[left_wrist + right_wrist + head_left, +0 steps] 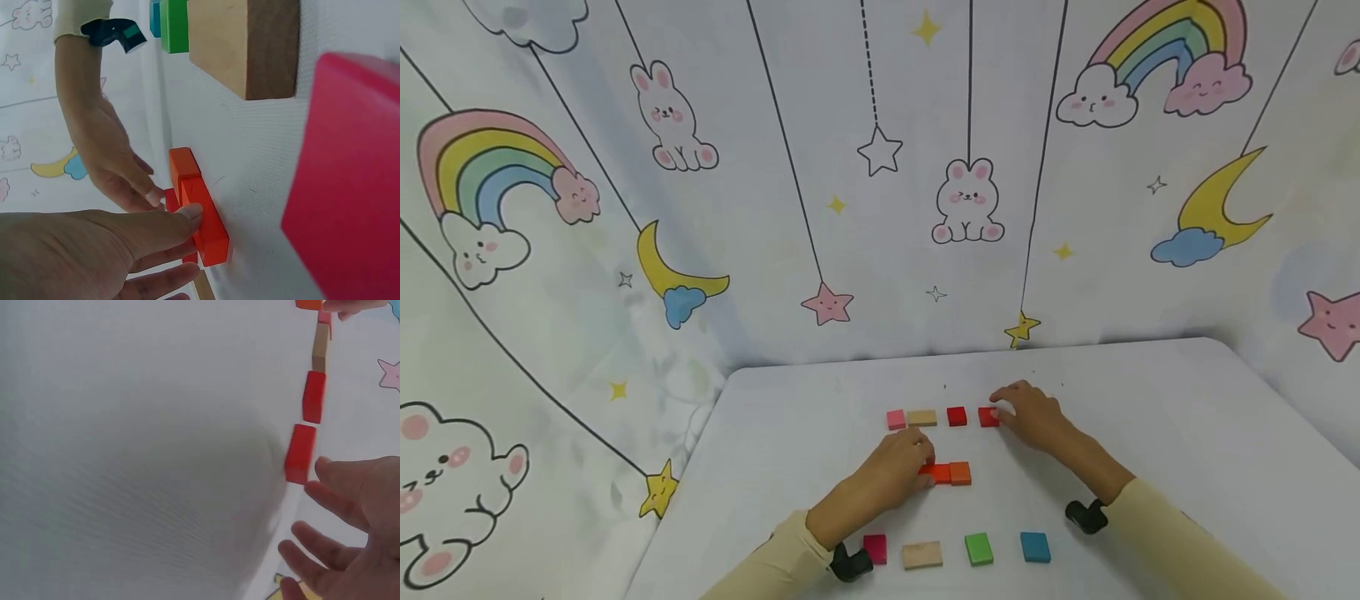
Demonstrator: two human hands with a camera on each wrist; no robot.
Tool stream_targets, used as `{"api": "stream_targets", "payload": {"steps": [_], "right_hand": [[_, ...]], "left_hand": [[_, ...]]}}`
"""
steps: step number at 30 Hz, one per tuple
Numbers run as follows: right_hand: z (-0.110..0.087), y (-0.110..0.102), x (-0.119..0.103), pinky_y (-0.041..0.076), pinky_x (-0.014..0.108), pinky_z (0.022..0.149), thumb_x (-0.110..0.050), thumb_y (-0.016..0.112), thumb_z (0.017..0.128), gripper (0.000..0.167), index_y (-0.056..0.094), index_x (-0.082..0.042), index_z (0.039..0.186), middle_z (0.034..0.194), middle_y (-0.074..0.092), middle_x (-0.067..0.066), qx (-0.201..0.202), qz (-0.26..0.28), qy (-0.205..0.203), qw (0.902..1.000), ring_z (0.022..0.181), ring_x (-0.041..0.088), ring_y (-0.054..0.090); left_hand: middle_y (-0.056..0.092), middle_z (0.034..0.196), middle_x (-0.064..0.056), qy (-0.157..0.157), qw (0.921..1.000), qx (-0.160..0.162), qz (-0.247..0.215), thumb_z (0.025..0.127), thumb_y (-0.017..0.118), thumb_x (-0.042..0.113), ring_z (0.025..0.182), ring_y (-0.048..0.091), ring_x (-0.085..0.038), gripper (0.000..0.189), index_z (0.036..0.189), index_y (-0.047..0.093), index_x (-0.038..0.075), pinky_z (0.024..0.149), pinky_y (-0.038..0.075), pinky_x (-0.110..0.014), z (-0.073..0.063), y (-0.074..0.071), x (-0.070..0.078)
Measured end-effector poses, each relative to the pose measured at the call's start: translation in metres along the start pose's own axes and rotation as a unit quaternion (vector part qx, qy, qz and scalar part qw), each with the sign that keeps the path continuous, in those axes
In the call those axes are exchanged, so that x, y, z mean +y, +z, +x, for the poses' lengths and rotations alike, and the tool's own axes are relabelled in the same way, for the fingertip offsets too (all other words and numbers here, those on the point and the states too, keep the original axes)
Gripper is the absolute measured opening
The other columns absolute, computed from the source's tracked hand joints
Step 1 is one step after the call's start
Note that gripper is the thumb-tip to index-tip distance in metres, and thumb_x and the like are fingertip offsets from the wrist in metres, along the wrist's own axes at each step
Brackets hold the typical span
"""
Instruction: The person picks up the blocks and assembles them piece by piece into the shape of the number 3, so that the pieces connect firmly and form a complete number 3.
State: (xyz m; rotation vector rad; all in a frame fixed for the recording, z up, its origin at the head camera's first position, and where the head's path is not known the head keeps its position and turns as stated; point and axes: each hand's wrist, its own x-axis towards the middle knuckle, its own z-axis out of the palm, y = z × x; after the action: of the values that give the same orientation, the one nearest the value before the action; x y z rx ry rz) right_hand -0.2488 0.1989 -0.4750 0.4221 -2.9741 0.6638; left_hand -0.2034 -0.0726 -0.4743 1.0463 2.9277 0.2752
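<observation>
My left hand pinches an orange-red block, its thumb on the near face and its fingers on the far side. An orange block stands end to end with that block. At the back row, my right hand is beside the rightmost red block, fingers spread and thumb tip close to the block's end. Left of it in that row are another red block, a tan wooden block and a pink block.
A front row on the white table holds a crimson block, a wooden block, a green block and a blue block. A cartoon-printed cloth backdrop rises behind the table and at its sides.
</observation>
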Motion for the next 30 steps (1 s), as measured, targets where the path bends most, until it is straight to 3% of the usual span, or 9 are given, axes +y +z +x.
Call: {"api": "stream_targets", "payload": {"steps": [16,30], "right_hand": [[0.001,0.017,0.005,0.047,0.068,0.087,-0.018,0.074,0.096,0.018,0.077,-0.014,0.114,0.123,0.063,0.023,-0.036,0.016,0.049,0.998,0.117,0.043,0.058],[-0.014,0.024,-0.019,0.051,0.057,0.083,-0.017,0.08,0.092,0.015,0.078,-0.017,0.107,0.111,0.064,0.013,-0.047,0.035,0.043,0.9973,0.107,0.03,0.059]], "left_hand": [[0.069,0.12,0.0,-0.007,0.9999,-0.007,-0.003,0.092,0.085,0.028,0.115,0.061,-0.014,0.025,0.112,0.076,0.016,0.101,0.054,-0.028,0.001,0.001,-0.002],[0.068,0.12,0.001,-0.006,1.0,0.0,0.002,0.091,0.085,0.03,0.114,0.06,-0.013,0.026,0.112,0.075,0.019,0.1,0.054,-0.029,-0.001,0.003,-0.003]]}}
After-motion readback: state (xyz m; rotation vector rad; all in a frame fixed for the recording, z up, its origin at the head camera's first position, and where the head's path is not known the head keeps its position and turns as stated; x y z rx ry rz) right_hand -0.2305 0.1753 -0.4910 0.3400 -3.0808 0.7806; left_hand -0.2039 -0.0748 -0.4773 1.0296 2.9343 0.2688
